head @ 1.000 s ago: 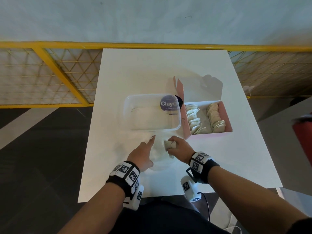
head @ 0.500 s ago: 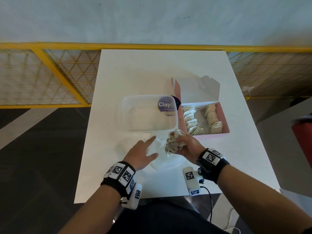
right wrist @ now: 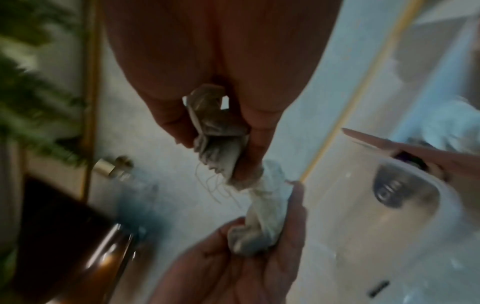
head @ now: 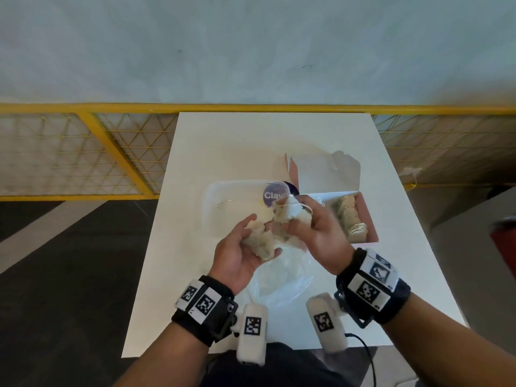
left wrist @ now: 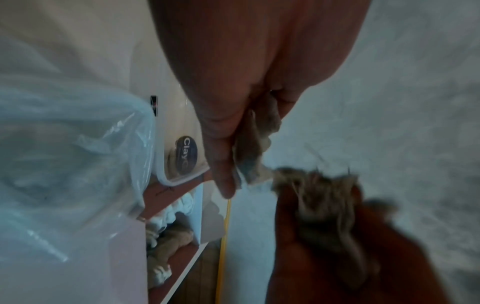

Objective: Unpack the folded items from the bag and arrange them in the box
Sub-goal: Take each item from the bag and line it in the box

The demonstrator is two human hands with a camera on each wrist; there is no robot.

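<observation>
Both hands are raised above the table's middle, close together. My right hand (head: 298, 222) grips a bunch of small cream folded items (head: 290, 212) with loose threads, also seen as folded items (right wrist: 218, 131) between its fingers. My left hand (head: 251, 237), palm up, cups and pinches more folded items (head: 261, 243), which show in the left wrist view as folded items (left wrist: 255, 144). The clear plastic bag (head: 279, 280) lies crumpled on the table under the hands. The open pink box (head: 368, 216) stands to the right, with two rows of folded items inside; the left row is partly hidden by my right hand.
A clear plastic tub (head: 223, 202) with a purple round sticker (head: 275, 194) stands left of the box, just beyond the hands. The white table (head: 237, 146) ends at a yellow mesh fence (head: 83, 152) at the back. The box's lid (head: 326, 174) stands up behind it.
My right hand lifted a bunch of folded items out of the bag. My left hand left the bag, turned palm up and took hold of some of them.
</observation>
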